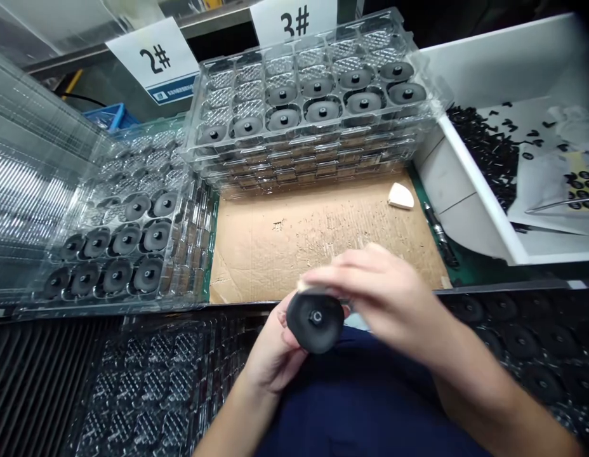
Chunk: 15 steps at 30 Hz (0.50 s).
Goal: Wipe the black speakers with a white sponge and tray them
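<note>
A black round disc (323, 333) with a raised metal-tipped stud at its centre faces me, just in front of the cardboard sheet. My left hand (275, 349) grips it from the left and below, fingers wrapped round its edge. Over the upper rim lies my right hand (384, 289), its fingers bent together and slightly blurred. A small pale bit shows by the right fingertips at the rim; whether it is a fingertip or a held piece I cannot make out. On the cardboard sheet (256, 241) sits a white wedge-shaped block (400, 196).
Stacked clear trays (304, 152) with similar discs stand at the back; another tray stack (185, 247) is at left. A white bin (494, 216) at right holds small black parts (485, 146). A black pen-like tool (440, 235) lies beside it. More trays (152, 381) flank my lap.
</note>
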{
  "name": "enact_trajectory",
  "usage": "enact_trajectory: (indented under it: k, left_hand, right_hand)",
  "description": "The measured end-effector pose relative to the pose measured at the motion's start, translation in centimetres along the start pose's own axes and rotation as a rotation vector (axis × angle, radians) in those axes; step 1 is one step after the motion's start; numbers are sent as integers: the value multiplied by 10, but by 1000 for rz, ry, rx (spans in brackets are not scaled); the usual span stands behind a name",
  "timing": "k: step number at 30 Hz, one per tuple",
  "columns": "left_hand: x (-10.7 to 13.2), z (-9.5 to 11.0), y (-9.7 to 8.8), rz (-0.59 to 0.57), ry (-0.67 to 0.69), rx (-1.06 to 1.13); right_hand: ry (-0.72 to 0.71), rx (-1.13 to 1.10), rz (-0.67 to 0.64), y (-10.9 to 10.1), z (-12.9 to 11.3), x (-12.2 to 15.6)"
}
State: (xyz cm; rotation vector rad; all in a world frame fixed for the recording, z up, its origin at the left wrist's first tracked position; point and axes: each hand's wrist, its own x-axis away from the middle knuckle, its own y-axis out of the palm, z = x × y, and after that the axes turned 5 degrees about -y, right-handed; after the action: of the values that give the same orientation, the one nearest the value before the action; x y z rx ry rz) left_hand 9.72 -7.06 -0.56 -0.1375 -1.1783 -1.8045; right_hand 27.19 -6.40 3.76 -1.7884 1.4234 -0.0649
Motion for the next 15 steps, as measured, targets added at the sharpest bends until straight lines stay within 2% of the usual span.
enact_trajectory:
  k: [2,5,9,12,15]
  left_hand:
    - [3,1,-6,-67,14,61]
    - [5,3,-11,-118,22,122]
    - [2,5,-8,-76,-21,109]
    - [0,4,-5,-114,-22,104]
    - [-1,3,-1,-90,5,83]
  right_hand:
    - [184,13,6,1,20,15]
    - [379,-60,-2,24,50,47]
    - [450,-79,-63,58,68,75]
    - [486,-70,19,50,53,64]
    - [450,-24,254,27,15,34]
